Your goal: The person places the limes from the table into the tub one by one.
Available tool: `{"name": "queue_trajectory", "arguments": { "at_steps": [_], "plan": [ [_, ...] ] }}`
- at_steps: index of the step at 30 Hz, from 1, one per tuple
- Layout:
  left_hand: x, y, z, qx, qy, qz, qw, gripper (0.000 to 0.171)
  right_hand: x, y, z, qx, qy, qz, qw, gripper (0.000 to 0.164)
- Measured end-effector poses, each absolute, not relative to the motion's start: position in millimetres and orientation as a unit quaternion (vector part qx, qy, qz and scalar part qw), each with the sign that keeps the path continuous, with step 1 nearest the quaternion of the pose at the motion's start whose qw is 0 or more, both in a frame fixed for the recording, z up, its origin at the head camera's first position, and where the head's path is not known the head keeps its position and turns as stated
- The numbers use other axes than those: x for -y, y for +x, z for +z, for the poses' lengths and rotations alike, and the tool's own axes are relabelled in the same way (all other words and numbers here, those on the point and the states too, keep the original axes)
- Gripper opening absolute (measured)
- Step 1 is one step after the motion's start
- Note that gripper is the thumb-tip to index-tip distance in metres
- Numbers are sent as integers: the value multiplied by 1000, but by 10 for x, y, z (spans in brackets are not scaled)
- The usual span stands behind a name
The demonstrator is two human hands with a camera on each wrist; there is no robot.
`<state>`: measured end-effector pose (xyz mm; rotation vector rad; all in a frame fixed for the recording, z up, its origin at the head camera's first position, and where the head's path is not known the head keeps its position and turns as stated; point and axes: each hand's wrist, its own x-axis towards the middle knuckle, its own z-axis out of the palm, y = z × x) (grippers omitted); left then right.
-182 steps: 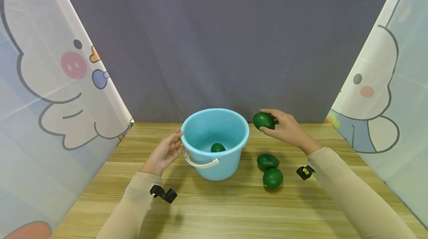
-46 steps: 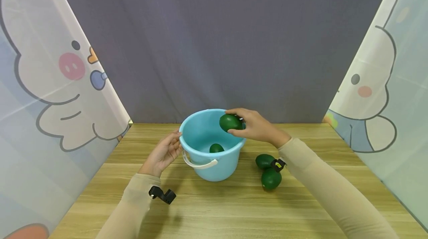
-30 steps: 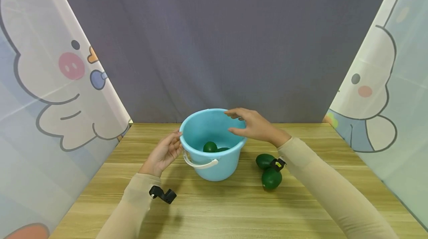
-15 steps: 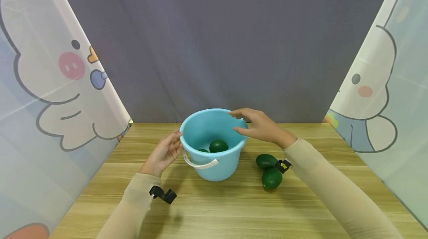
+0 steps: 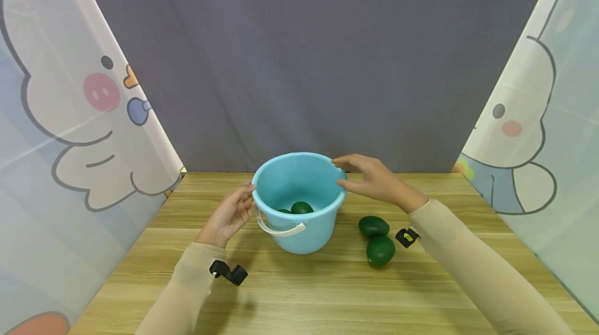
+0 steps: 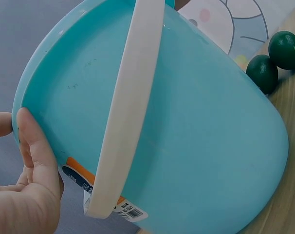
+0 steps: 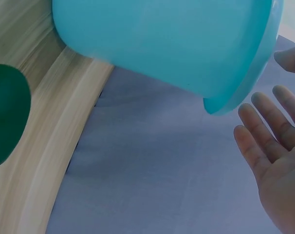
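A light-blue bucket (image 5: 299,231) with a white handle (image 5: 285,232) stands upright on the table. My left hand (image 5: 230,215) pinches the left side of its rim; in the left wrist view the fingers (image 6: 38,146) lie against the outer wall. Inside the bucket, one dark green avocado (image 5: 301,207) shows, with a sliver of another (image 5: 284,211) beside it, mostly hidden by the front rim. Over the right rim my right hand (image 5: 374,181) is spread and holds nothing. Two more avocados lie right of the bucket, a far one (image 5: 374,226) and a near one (image 5: 381,250), touching.
The wooden table (image 5: 299,298) reaches back to a grey cloth (image 5: 318,64). Cartoon-printed panels stand at the left (image 5: 42,168) and right (image 5: 571,168). A black mount sits on each wrist, left (image 5: 228,272) and right (image 5: 406,237).
The right hand carried an avocado over the bucket and let it drop in, where the avocados rolled. Since then it has drawn back rightward to the rim. The left hand has stayed put.
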<state>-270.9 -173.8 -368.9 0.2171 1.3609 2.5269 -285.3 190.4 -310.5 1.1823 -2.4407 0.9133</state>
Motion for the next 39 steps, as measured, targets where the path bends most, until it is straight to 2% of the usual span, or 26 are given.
{"name": "queue_trajectory", "arguments": {
  "at_steps": [13, 39],
  "plan": [
    [1738, -2709, -3693, -465, 75, 872, 130, 28, -2060, -2809, -3152, 850, 403, 303, 154, 47],
    [1727, -2695, -3678, -481, 59, 866, 125, 42, -2297, -2745, -3407, 877, 347, 302, 137, 47]
  ]
}}
